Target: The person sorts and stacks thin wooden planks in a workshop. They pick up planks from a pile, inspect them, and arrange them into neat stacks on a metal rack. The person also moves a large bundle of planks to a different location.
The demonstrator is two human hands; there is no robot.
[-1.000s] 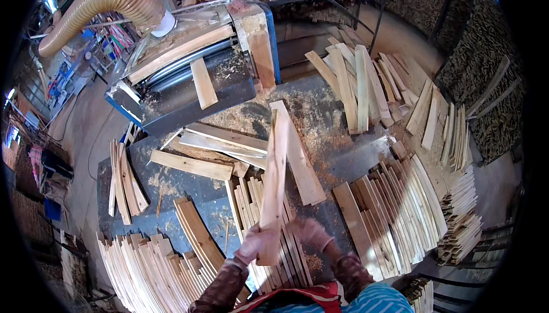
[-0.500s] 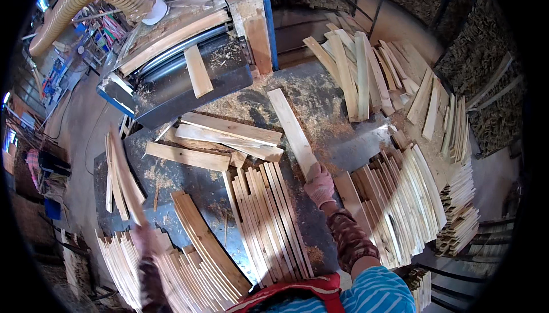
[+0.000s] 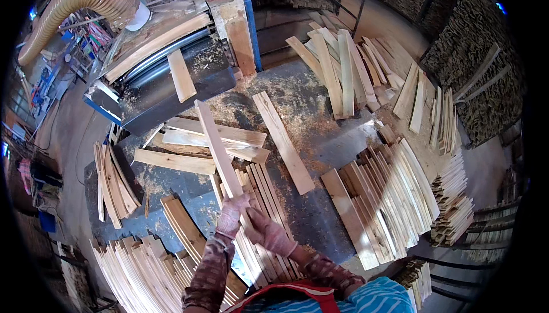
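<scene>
Both hands grip one long wooden slat (image 3: pixel 220 150) at its near end: the left hand (image 3: pixel 231 216) is wrapped around it, and the right hand (image 3: pixel 269 234) is closed on it just below. The slat points toward 11 o'clock over the dusty desk (image 3: pixel 320 141), above a row of slats (image 3: pixel 266 221). A machine (image 3: pixel 166 67) stands at 11 o'clock.
</scene>
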